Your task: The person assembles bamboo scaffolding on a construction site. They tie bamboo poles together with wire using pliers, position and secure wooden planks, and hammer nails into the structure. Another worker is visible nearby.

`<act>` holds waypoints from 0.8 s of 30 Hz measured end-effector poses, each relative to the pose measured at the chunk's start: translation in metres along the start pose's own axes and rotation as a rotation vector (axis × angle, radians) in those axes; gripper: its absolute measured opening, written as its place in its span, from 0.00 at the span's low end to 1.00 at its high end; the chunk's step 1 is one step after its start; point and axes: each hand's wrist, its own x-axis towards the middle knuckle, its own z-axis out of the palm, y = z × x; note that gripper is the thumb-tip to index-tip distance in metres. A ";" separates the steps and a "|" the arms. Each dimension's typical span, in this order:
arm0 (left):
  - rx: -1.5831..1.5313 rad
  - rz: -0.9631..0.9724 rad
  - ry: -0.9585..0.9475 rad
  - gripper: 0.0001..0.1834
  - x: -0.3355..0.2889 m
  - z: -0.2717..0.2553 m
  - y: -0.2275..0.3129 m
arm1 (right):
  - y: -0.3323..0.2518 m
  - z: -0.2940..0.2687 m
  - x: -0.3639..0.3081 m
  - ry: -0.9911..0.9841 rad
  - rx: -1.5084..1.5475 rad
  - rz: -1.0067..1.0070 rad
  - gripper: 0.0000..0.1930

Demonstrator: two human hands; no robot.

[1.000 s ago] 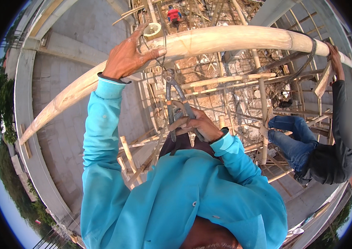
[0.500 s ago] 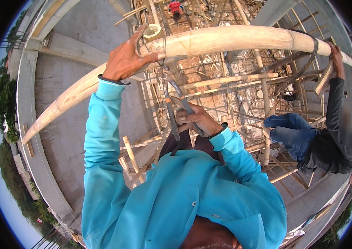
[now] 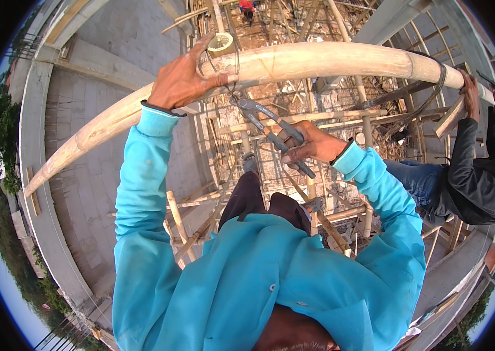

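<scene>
A thick pale bamboo pole (image 3: 323, 59) runs across in front of me. My left hand (image 3: 180, 81) is closed over it, thumb along its near side, fingers reaching the hollow end of another bamboo pole (image 3: 222, 44) behind it. A dark wire (image 3: 237, 61) loops around the bamboo beside my thumb and hangs just below. In my right hand (image 3: 315, 143) are pincers (image 3: 251, 106) with dark grips, tilted up to the left. Their jaws meet the wire's lower end under the pole; the handles are somewhat apart. Whether the jaws bite the wire cannot be made out.
To the right, a co-worker in a dark jacket (image 3: 474, 190) has hands on the pole's far end, near a dark tie (image 3: 441, 73). Bamboo scaffolding (image 3: 341, 114) crosses below, high above rubble. A concrete beam (image 3: 37, 123) stands left. Another person in red (image 3: 247, 6) is far below.
My right hand has moved right and up, swinging the pincers from upright to slanting. Their handles have come closer together. My left hand stays on the pole. The co-worker has shifted, and a second hand shows.
</scene>
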 end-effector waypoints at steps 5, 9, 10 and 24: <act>0.010 -0.050 -0.040 0.60 -0.001 -0.002 0.002 | -0.052 -0.061 -0.009 -0.110 -0.065 0.240 0.19; 0.047 0.013 -0.024 0.61 -0.004 -0.005 0.002 | -0.077 -0.086 0.002 -0.192 -0.198 0.360 0.18; 0.077 0.024 -0.028 0.62 -0.004 -0.005 0.002 | -0.077 -0.086 0.002 -0.188 -0.245 0.338 0.19; -0.065 0.159 -0.134 0.68 0.013 -0.003 -0.016 | 0.040 0.087 0.020 1.236 -1.226 -0.197 0.39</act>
